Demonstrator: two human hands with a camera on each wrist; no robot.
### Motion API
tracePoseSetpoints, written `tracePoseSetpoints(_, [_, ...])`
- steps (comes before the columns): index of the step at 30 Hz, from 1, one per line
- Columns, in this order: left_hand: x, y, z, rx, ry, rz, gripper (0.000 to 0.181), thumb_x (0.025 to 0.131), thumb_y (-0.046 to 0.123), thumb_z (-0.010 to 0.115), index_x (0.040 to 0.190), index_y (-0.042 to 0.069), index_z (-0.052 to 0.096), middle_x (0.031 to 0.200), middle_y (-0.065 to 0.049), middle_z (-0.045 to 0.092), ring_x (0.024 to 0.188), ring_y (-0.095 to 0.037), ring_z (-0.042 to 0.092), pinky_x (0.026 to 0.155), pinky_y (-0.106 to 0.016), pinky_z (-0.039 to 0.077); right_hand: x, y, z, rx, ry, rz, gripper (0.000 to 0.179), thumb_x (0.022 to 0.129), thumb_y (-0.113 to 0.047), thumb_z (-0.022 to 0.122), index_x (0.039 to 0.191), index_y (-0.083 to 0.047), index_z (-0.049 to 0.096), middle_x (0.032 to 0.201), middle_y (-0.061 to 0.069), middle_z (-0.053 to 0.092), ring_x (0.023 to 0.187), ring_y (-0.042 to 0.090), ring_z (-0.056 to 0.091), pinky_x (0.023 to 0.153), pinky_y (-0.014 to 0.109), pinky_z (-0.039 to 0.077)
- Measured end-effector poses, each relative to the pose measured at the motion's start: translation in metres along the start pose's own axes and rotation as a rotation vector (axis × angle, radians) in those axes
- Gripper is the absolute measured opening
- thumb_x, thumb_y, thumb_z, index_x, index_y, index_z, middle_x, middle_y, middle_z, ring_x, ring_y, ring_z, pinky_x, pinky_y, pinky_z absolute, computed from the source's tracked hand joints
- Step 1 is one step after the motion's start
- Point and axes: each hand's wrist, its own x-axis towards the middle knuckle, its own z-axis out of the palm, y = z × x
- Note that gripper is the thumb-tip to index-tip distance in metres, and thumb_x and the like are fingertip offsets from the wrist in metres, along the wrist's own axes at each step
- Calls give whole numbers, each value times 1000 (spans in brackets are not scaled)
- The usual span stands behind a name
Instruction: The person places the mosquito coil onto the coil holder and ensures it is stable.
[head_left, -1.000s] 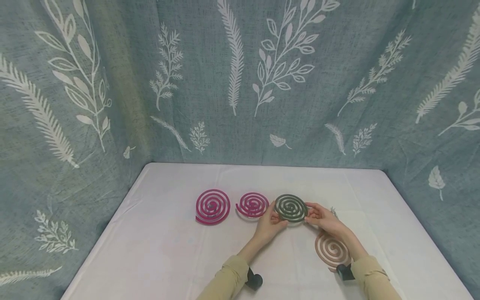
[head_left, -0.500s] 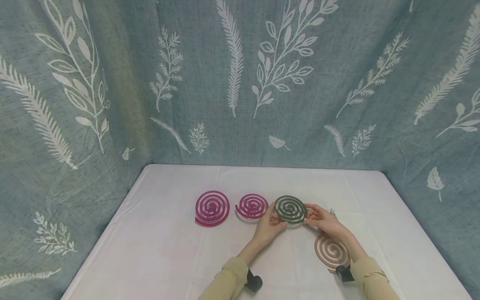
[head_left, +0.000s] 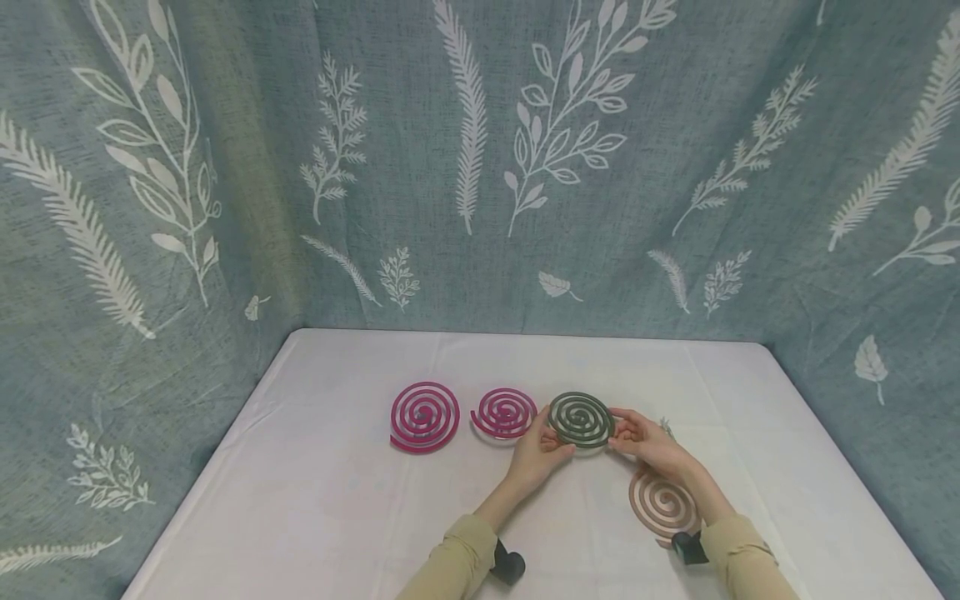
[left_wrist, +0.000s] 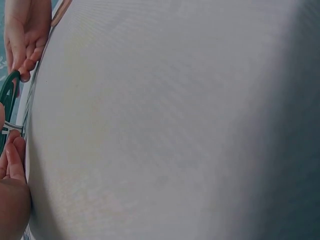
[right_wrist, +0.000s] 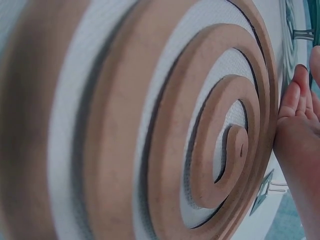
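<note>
A dark green mosquito coil (head_left: 581, 419) sits between both hands, right of the table's middle. My left hand (head_left: 534, 454) pinches its left edge and my right hand (head_left: 652, 442) pinches its right edge. Under the green coil, in the left wrist view, shows part of a thin metal stand (left_wrist: 15, 127). A brown mosquito coil (head_left: 665, 500) lies flat on the table below the right forearm, which covers part of it; its spiral fills most of the right wrist view. Just left of the left hand is a pink mosquito coil (head_left: 506, 411), apparently slightly raised.
Another pink mosquito coil (head_left: 425, 415) stands farther left in the row. Partly behind the right hand, a small metal stand (head_left: 667, 427) lies on the white table (head_left: 337, 500). A leaf-patterned blue-grey curtain (head_left: 420, 167) encloses the back and sides.
</note>
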Motion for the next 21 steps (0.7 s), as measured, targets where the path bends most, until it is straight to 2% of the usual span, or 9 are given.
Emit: tracePoseSetpoints(21, [1,0,0,25,10,-14,79,81,16,72,143,-7,30,97,-15,62,91,-28,65,85,-33,54,2,1,0,-26,13,23,68,89,-11,65,143,7,28,99,5,50,82,6,52,71,17,47])
